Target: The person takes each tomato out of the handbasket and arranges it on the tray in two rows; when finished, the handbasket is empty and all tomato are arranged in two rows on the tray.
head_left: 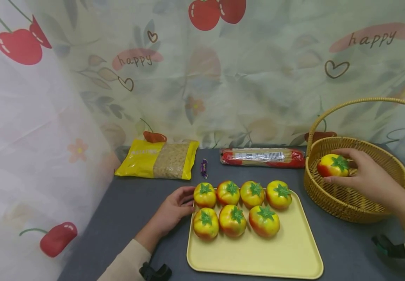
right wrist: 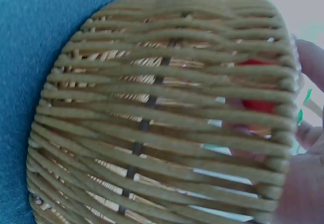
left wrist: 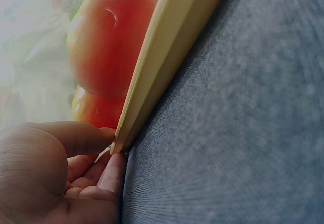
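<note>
Holding a tomato over the basket, the right hand wraps its fingers around it. Left hand pinches the tray corner; seven tomatoes crowd its far half, the near half bare.

Bright, even light, soft shadows; both wrist views blur close up.
</note>
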The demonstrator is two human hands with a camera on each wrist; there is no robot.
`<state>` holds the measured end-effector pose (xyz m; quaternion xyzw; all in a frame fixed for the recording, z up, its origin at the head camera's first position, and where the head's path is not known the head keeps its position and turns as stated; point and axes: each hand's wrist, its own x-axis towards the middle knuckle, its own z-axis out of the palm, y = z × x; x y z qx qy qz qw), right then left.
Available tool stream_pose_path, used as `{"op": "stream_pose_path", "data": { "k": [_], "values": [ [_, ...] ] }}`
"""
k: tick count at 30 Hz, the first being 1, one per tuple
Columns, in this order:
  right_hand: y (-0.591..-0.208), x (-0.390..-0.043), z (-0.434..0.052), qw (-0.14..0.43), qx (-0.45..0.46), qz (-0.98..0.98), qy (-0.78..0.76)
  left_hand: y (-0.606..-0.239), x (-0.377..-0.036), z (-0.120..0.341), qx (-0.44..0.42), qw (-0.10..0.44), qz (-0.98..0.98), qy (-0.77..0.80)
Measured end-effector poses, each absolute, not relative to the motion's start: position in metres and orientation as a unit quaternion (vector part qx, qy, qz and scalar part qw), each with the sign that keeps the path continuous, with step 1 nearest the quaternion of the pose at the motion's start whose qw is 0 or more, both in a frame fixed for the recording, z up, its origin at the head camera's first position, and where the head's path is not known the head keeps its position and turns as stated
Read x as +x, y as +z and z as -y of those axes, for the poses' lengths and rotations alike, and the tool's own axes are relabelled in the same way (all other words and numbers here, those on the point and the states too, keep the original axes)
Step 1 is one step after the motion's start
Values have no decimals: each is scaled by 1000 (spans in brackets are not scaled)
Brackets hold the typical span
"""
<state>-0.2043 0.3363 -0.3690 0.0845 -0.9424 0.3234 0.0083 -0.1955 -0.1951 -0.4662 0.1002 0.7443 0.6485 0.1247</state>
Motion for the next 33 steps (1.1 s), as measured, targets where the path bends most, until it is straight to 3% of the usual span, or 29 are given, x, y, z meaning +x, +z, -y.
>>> {"op": "stream_pose_path", "data": {
  "k": [19, 33],
  "values": [
    [-374, -165, -300, 106, 141, 917, 358, -468, -197, 195, 96, 123, -753, 639],
    [-397, -143, -280, 83, 203, 882, 417, -467, -194, 195, 100, 117, -751, 642]
  ]
}}
